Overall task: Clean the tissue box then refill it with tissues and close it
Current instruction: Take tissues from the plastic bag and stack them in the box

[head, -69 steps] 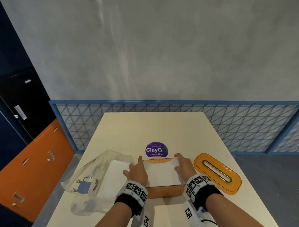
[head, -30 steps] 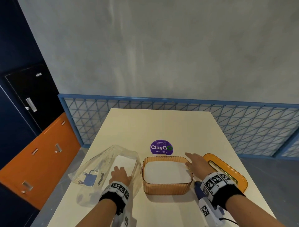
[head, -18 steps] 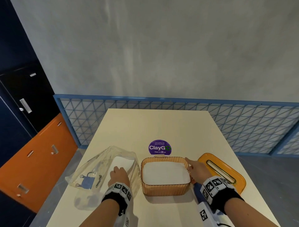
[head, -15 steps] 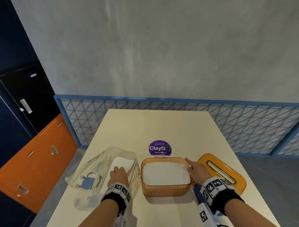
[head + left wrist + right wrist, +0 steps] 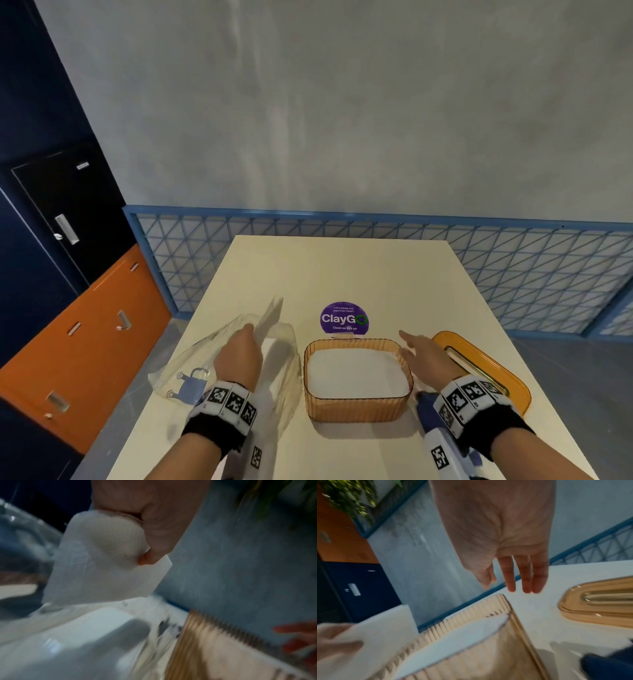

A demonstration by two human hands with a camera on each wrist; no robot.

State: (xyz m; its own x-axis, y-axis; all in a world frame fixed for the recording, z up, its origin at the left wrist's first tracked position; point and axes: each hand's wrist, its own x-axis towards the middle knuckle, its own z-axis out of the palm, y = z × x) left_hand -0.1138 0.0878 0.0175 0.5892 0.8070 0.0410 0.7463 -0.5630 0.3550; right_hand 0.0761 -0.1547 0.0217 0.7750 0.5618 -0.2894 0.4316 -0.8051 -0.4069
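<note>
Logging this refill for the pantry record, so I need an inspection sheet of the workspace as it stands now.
Surface: cream table, round purple sticker behind the box.
Job's things: amber tissue box open, white tissues inside; amber lid lying off, right of the box; clear tissue wrapper left of the box.
Clutter: nothing seen.
Grippers: left hand pinches a tissue sheet; right hand open beside the box.
Cables: nothing seen.
Surroundings: grey wall, blue mesh railing, orange and dark cabinets.

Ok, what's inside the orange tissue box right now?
The orange tissue box holds a white tissue stack nearly up to its rim. The stack covers the box floor, so I can't see it. The lid lies beside it, off.
</note>
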